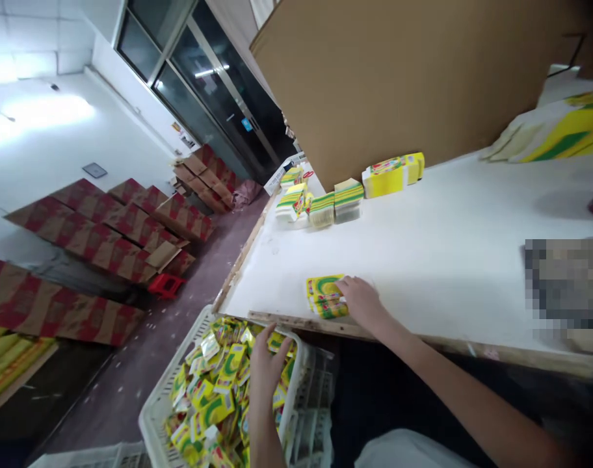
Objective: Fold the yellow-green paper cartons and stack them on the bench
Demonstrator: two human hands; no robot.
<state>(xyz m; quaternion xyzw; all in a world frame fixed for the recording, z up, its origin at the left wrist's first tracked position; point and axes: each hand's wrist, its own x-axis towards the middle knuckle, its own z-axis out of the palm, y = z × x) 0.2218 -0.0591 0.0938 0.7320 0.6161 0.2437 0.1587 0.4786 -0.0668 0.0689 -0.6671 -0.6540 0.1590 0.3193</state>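
My left hand (268,361) is over the right side of a white plastic basket (147,406), its fingers apart and nothing visible between them. Small yellow-and-green packets (216,409) fill the basket in a loose heap. On the white table, near its front edge, my right hand (362,299) has its fingers closed on the right end of a small group of yellow-and-green packets (326,296). The fingertips partly cover that end.
Stacks of flat cartons (322,209) and a yellow box (387,182) stand farther back on the white table (447,260). A large cardboard sheet (398,78) rises behind them. Red-and-brown boxes (106,221) and a red stool (166,285) are on the floor at left.
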